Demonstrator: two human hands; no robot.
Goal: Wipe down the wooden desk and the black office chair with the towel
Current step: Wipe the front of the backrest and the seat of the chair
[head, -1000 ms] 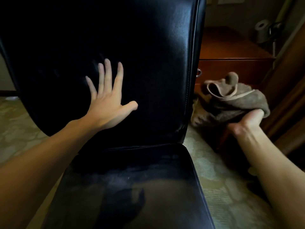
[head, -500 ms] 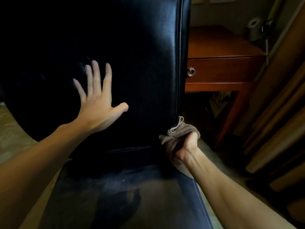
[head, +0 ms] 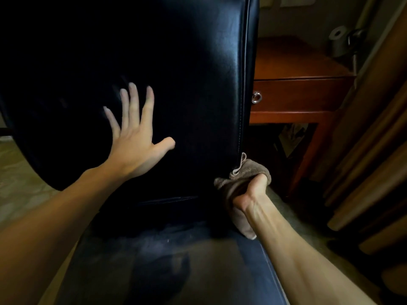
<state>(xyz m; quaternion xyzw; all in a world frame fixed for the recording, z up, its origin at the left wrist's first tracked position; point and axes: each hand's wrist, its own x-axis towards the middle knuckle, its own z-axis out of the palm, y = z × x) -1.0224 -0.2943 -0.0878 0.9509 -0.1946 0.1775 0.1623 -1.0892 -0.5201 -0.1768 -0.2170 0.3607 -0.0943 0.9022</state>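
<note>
Grey-brown towel (head: 243, 172): it is bunched in your right hand and pressed against the lower right edge of the chair's backrest, just above the seat. One hemmed corner pokes up along the stitched seam, and a flap hangs below your wrist over the seat's right edge.
Right hand (head: 253, 191): your fingers are curled tight round the towel. The fingertips are buried in the cloth and hidden from you.
Left hand (head: 135, 144): it lies flat against the backrest with fingers straight and spread and the thumb out to the right, holding nothing. Your forearm comes in from the lower left.
Black office chair (head: 198, 62): the glossy leather backrest has its top and left side cut off by the frame, and most of it is lost in shadow.
Seat (head: 209, 256): it has a dull, smeared sheen with a dark patch in the middle, and the front is cut off.
Wooden desk (head: 295, 62): reddish, it stands behind the chair on the right, its left part hidden by the backrest.
Ring pull (head: 256, 97): metal, on the drawer front.
Under the desk: something pale lies there, too dim to name.
Grey roll (head: 338, 39): it sits near the desk's far right corner, beside a dark object you cannot make out.
Right edge: the slanted tan bands could be curtain or wood.
Carpet (head: 17, 190): pale and patterned, at the left.
</note>
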